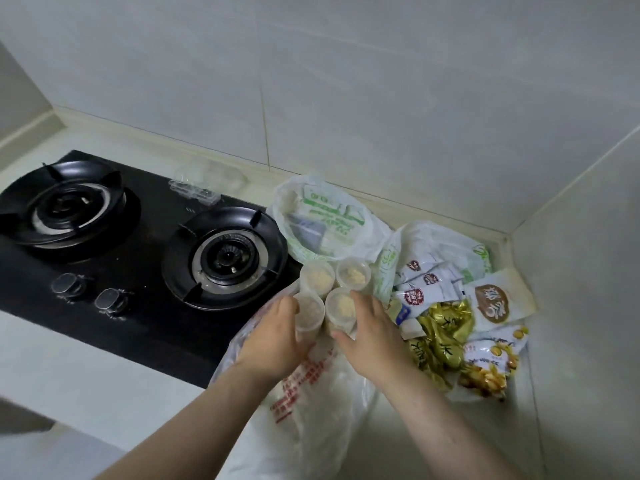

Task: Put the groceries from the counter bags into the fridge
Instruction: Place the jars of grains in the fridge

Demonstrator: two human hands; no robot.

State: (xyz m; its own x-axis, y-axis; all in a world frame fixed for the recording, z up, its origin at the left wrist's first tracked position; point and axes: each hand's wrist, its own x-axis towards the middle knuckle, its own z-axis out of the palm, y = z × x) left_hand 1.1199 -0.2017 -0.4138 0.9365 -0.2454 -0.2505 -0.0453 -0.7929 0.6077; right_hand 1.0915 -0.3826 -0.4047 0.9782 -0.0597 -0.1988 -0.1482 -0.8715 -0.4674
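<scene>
**Both hands take hold of the small cups by the stove**

Four lidded cups (317, 277) with a pale, crumbly filling stand close together in a square on the surface (69, 358), just beside the right burner of the stove (138, 237). They stand at the mouth of a white bag with red print (311, 393), which lies flat under the two forearms. The left hand (277, 337) curls its fingers round the front left cup (309, 311). The right hand (372, 327) holds the front right cup (343, 308) between thumb and fingers. I judge that the hands come from both sides so that the cups stay upright and together, perhaps to lift two at once. The two back cups are not touched.

Behind them stands a bag with green print (325, 220), with things inside. To the right, an open bag (433, 240) shows white packets (422, 285), gold-wrapped sweets (443, 327) and a yellow snack packet (491, 362). The fridge is not in view, so in my judgement most of the groceries are not yet put away.
</scene>
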